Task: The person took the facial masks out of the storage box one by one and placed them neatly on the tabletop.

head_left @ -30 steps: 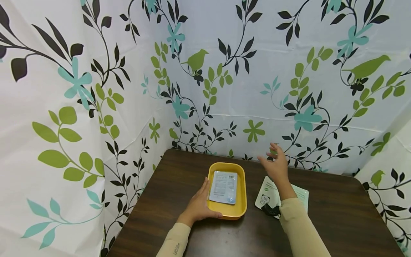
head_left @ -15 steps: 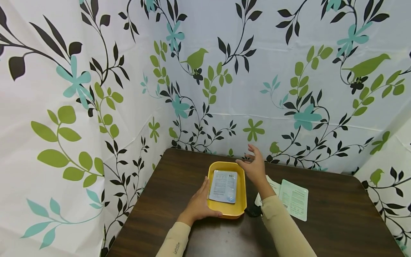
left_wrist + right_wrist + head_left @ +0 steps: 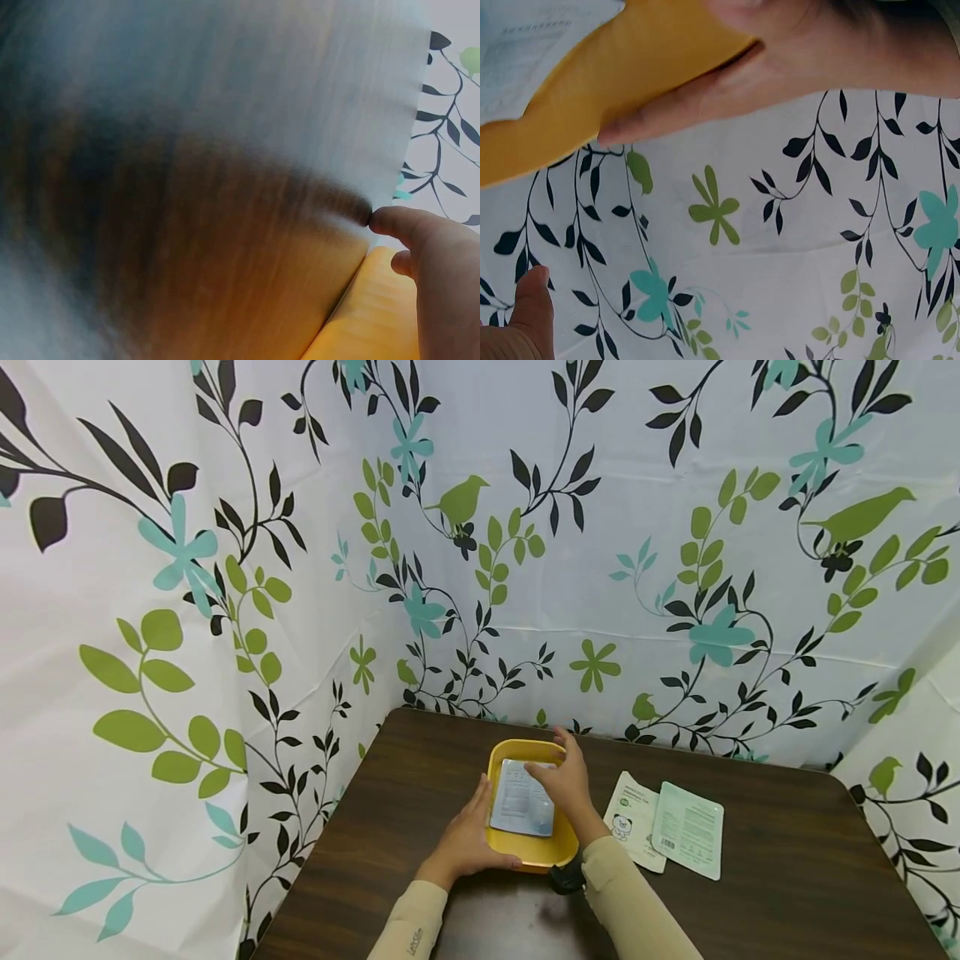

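A yellow rectangular tray [image 3: 558,846] stands on the table, and a silvery blue-white printed packet [image 3: 517,797] lies flat inside it. My left hand [image 3: 467,835] rests against the tray's left side, fingers straight along the outer wall, thumb by the near edge. The right wrist view shows these straight fingers along the wall from another angle. Over the tray's right side is my right hand [image 3: 566,783], its thumb and fingers spread apart. The thumb is close above the packet's upper right part; whether it touches cannot be told. Part of the packet and rim is hidden by this hand.
To the right of the tray lie a cream sachet with a panda picture [image 3: 626,818] and, overlapping it, a mint-green sachet [image 3: 690,831]. They rest on a dark wooden table [image 3: 795,860]. A patterned curtain [image 3: 570,568] encloses the back and sides.
My right hand has moved left and down from above the sachets to the tray's right side, so both sachets now show. My left hand, the tray and the packet stay in place.
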A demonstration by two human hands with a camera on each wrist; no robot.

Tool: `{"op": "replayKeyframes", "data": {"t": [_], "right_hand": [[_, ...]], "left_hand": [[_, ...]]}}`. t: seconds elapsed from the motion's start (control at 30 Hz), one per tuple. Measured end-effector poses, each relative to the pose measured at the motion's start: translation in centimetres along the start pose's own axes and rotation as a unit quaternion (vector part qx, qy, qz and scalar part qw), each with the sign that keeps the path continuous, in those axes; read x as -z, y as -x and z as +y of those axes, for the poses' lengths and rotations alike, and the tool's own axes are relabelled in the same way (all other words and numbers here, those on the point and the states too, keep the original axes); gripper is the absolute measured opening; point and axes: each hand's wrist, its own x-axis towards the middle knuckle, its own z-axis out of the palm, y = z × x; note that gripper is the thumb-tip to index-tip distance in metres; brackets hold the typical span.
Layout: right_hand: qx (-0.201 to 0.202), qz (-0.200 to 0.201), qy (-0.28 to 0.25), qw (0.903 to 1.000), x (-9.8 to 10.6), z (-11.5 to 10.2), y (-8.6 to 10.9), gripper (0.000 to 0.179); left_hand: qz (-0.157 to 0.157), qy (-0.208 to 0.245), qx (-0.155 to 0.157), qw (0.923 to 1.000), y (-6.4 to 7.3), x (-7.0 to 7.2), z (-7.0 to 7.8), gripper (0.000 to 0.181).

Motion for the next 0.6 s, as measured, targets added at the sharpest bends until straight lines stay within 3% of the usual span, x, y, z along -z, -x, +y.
{"op": "replayKeyframes", "data": {"t": [0.5,0.6], "right_hand": [[-0.053,-0.009,0.045,0.9976,-2.2,3.7,1.9,0.094],[-0.048,-0.012,0.049,0.9975,-2.3,3.9,2.1,0.094]], "left_hand": [[-0.006,-0.012,-0.006,0.9999,0.1,0.1,0.1,0.144],[-0.005,-0.014,-0.004,0.9999,0.1,0.1,0.2,0.144]]}}
